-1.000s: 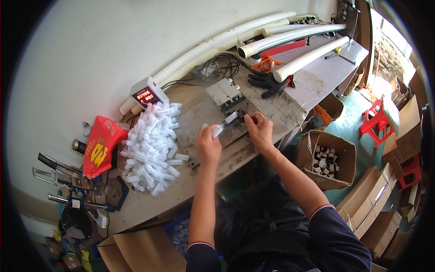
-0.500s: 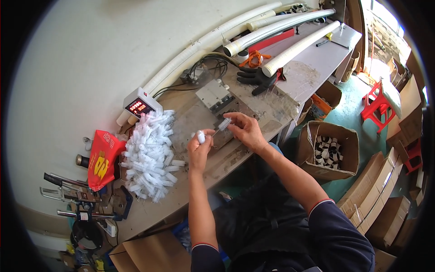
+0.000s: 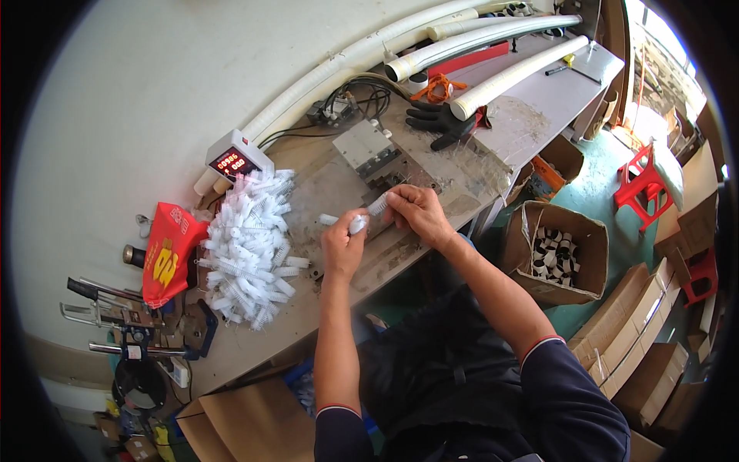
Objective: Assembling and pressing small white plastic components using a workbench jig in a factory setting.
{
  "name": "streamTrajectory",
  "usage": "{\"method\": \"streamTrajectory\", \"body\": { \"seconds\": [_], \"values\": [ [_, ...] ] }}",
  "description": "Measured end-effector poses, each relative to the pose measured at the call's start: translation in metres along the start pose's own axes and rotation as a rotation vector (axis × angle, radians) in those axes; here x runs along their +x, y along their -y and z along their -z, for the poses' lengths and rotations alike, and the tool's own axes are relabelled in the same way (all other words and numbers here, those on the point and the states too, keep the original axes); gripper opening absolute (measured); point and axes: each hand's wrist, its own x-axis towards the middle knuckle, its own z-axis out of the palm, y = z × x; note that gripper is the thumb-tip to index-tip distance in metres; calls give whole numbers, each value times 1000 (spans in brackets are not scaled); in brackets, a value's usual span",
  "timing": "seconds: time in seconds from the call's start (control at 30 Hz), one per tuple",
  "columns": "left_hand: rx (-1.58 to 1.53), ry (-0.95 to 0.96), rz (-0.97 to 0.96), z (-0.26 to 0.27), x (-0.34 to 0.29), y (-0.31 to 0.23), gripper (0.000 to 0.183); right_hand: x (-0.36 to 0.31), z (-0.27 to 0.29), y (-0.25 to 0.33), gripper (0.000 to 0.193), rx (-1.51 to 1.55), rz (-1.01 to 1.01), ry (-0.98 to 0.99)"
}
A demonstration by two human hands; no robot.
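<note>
Both hands are closed and close together in front of me, over the near part of the worktable (image 3: 323, 181). My right hand (image 3: 419, 215) pinches a small white bristle brush (image 3: 377, 205) between thumb and fingertips. Just left of it, my left hand (image 3: 341, 248) grips another white brush (image 3: 357, 224); a white end sticks out on the far side of its fingers. How the two pieces meet is partly hidden by the fingers. A large heap of similar white brushes (image 3: 250, 254) lies to the left of my left hand. Beyond my hands sits a grey metal fixture block (image 3: 362, 148).
A display box (image 3: 237, 158) and a red bag (image 3: 171, 250) flank the heap. Behind lie a black glove (image 3: 439, 123), cables (image 3: 369, 96) and long white tubes (image 3: 516, 77). A carton of black-and-white pieces (image 3: 519, 266) stands right, with a red stool (image 3: 640, 185) beyond.
My hands have come closer together, and the brush in my right hand now meets the left fingers. The piece in my left hand has turned from upright to slanted. The view has shifted slightly.
</note>
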Motion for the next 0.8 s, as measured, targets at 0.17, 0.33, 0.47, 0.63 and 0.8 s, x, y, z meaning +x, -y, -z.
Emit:
{"method": "streamTrajectory", "body": {
  "seconds": [0.17, 0.33, 0.47, 0.63, 0.8],
  "values": [
    [-54, 38, 58, 2, -1, 0, 14, 3, 5, -4, 30, 65, -43, 71],
    [-56, 58, 38, 2, 1, -2, 13, 3, 3, -1, 29, 24, -46, 61],
    [41, -9, -127, -1, 0, 3, 13, 6, -4, -1, 28, -143, 32, 74],
    [126, -75, -231, -2, 1, 2, 17, 2, -17, -2, 26, -218, 76, 30],
    [143, -555, -164, 6, 4, 18, 12, -5, -28, -7, 19, -382, 276, -70]
  ]
}}
